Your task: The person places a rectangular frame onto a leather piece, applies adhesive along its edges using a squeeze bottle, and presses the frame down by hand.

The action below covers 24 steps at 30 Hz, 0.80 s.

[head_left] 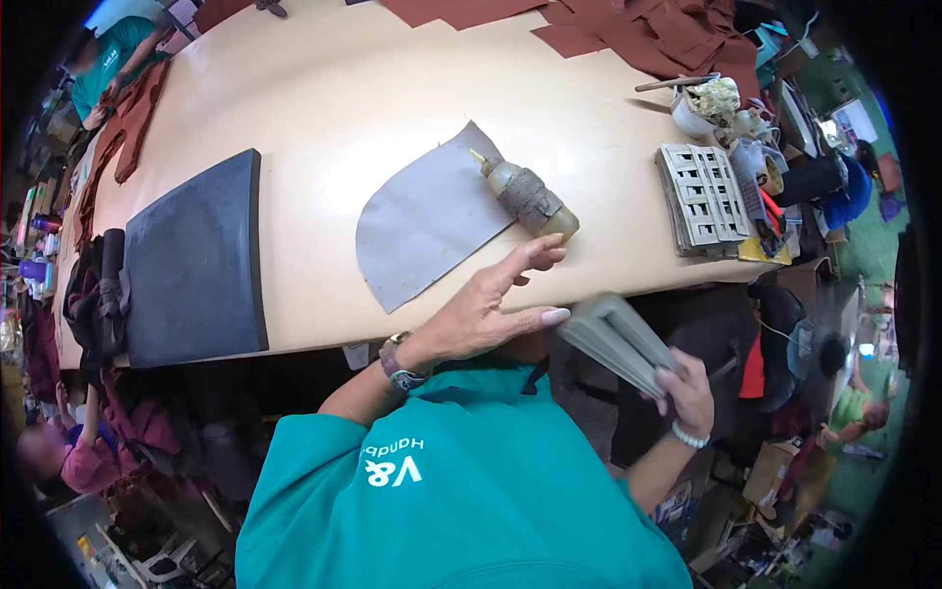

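My right hand (690,395), with a pale bracelet at its wrist, grips a folded grey panel (613,344) by its lower right end, beyond the table's front edge. The panel is slightly blurred, and its layers stand apart. My left hand (491,306), wearing a wristwatch, is held open with fingers apart over the table's edge. Its thumb tip is close to the panel's upper corner; I cannot tell if they touch. Just past its fingertips lies a squeeze bottle (530,199) wrapped in dark tape, partly over a flat grey piece (422,221) with a rounded side.
A dark slab (196,260) lies at the table's left. On the right are a stack of slotted cream trays (705,201) and a white tub (692,116) with a stick across it. Reddish-brown sheets (667,34) cover the far edge. A co-worker (116,57) is at far left.
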Each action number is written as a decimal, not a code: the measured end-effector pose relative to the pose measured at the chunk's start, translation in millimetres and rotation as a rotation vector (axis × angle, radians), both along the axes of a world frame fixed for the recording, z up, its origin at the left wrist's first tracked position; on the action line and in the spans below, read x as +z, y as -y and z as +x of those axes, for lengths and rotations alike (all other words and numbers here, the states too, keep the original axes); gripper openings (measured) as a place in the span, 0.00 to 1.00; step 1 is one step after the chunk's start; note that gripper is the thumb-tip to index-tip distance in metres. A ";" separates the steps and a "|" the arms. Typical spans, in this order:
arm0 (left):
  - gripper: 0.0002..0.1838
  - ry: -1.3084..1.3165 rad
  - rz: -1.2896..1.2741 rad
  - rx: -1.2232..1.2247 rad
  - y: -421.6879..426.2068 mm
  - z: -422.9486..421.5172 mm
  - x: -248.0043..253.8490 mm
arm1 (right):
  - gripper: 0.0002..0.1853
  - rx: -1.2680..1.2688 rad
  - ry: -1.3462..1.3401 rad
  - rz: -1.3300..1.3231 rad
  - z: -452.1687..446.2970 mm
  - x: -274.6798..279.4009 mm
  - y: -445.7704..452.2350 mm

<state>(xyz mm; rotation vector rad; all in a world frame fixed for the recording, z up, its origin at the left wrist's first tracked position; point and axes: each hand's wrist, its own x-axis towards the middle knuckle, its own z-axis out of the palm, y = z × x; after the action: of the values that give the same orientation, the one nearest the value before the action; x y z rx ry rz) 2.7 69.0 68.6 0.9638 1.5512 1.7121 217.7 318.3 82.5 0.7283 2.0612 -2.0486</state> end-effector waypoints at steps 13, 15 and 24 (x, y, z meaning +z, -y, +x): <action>0.17 -0.640 -0.237 0.670 102.1 -36.2 -7.0 | 0.12 0.728 -0.785 1.014 -255.0 3.3 96.0; 0.15 -0.783 -0.448 0.647 101.0 -35.7 -32.2 | 0.12 0.779 -0.780 1.131 -263.8 -15.7 98.7; 0.17 -0.186 -0.189 0.695 108.3 -40.1 -44.1 | 0.26 0.305 -0.581 1.168 -227.8 -8.3 67.3</action>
<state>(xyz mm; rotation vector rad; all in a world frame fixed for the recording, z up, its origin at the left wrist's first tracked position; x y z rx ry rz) -37.4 -39.3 24.4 0.5198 2.3139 1.8978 -10.1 251.0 74.2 -0.1796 3.3778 -0.7670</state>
